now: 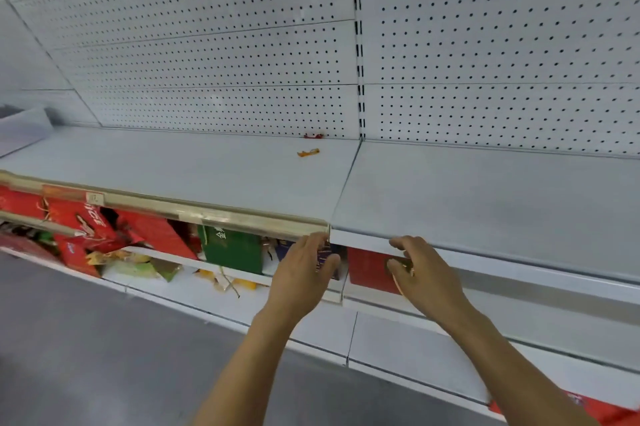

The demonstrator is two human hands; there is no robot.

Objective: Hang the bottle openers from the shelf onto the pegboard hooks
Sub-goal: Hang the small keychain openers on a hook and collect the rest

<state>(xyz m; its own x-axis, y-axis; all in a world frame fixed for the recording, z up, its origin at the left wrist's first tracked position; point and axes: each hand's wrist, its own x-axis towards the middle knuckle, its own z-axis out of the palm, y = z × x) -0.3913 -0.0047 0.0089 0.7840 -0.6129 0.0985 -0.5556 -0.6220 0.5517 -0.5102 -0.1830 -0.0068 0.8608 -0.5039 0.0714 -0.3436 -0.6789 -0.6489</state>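
White pegboard point(214, 54), orange bottle opener point(308, 152) on shelf point(207, 176), both hands below

I see a pale grey shelf point(214, 176) running across in two sections that meet at a seam near the middle. On the left section lies an orange bottle opener point(308, 152), well back from the front edge. Just behind it, a red bottle opener point(313, 136) sits where the shelf meets the pegboard point(485, 44). At the far left edge something pale and boxy point(20, 129) rests on the shelf; I cannot tell what it is.
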